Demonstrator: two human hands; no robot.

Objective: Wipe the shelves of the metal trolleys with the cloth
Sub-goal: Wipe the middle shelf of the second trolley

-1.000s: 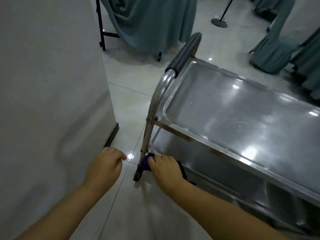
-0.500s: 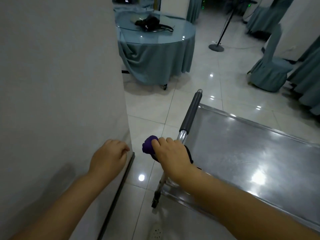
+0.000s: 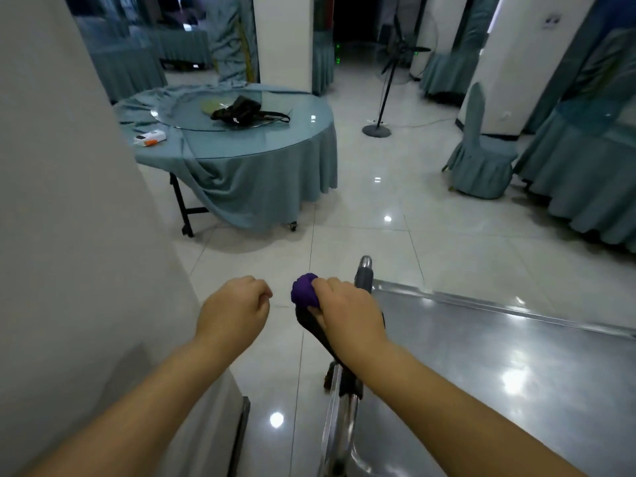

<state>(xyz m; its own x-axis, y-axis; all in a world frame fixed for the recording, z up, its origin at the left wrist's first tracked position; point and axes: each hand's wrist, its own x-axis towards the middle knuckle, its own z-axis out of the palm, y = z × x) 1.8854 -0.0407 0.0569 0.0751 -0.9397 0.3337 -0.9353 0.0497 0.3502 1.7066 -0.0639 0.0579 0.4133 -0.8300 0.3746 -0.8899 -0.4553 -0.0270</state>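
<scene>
The right hand (image 3: 347, 309) is curled tight around a bunched purple cloth (image 3: 304, 290), which bulges out past the knuckles toward 11 o'clock; a dark strap or second fold of fabric hangs from under the palm toward 5 o'clock. The hand and cloth are up at the trolley's handle (image 3: 364, 278), at the 9 o'clock edge of the top shelf (image 3: 499, 366), not pressed flat on any shelf. The left hand (image 3: 234, 313) is a loose fist holding nothing, just beside the grey wall panel (image 3: 79, 235) at 9 o'clock.

As a judgement, wiping is at a pause: the top shelf gleams evenly with no visible smears, but whether it has been wiped cannot be told, and the lower shelves are out of view. Other trolleys are not in sight.

The shelf is a flat sheet of brushed steel with a raised rim, mirroring the ceiling lights. The handle is a round tube with a dull grey sleeve and bare chrome end. The cloth looks soft and nappy. The floor (image 3: 413, 208) is glossy pale tile.
</scene>
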